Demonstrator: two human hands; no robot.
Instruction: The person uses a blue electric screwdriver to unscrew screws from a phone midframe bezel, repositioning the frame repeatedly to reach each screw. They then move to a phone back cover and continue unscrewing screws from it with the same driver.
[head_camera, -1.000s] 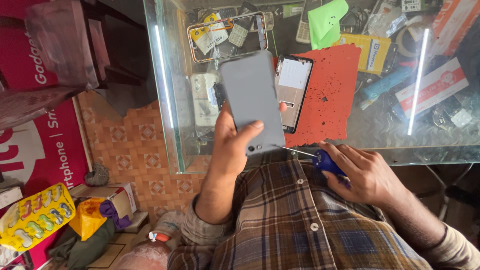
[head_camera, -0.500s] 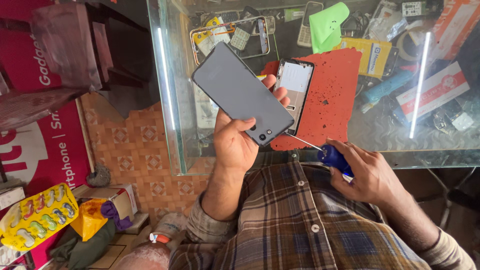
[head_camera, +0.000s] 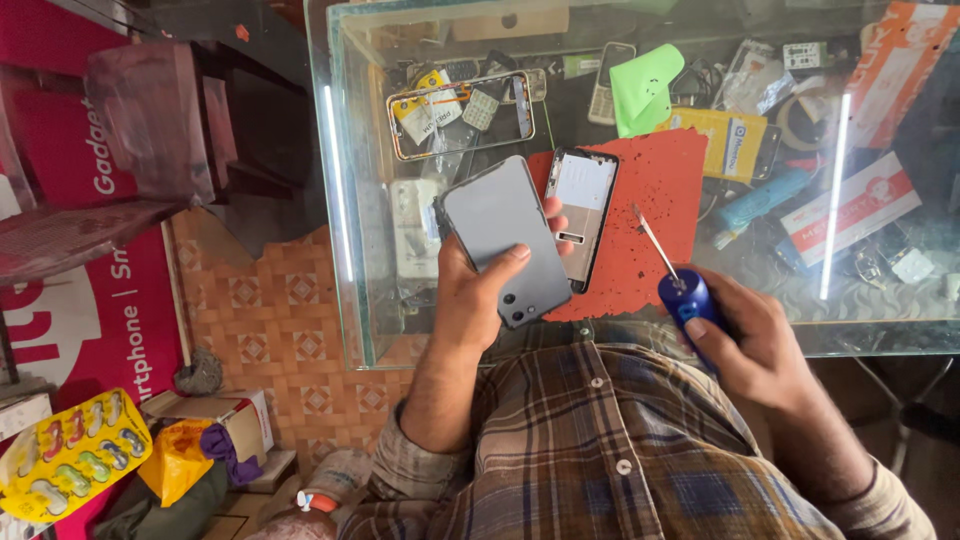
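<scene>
The left hand (head_camera: 470, 300) is closed around a grey phone back cover (head_camera: 508, 240), thumb across its face, holding it tilted above the glass bench (head_camera: 900, 300). At the cover's 3 o'clock, the opened phone (head_camera: 583, 210) lies on a red mat (head_camera: 665, 220). The right hand (head_camera: 750, 340) is wrapped around a blue-handled screwdriver (head_camera: 685, 295), its thin shaft pointing toward 11 o'clock. The grip on the cover looks light, so it could slip onto the glass. The bare tip, swung carelessly, might scratch the cover or jab the phone's exposed inside. Loose parts crowd the bench at 12 o'clock.
</scene>
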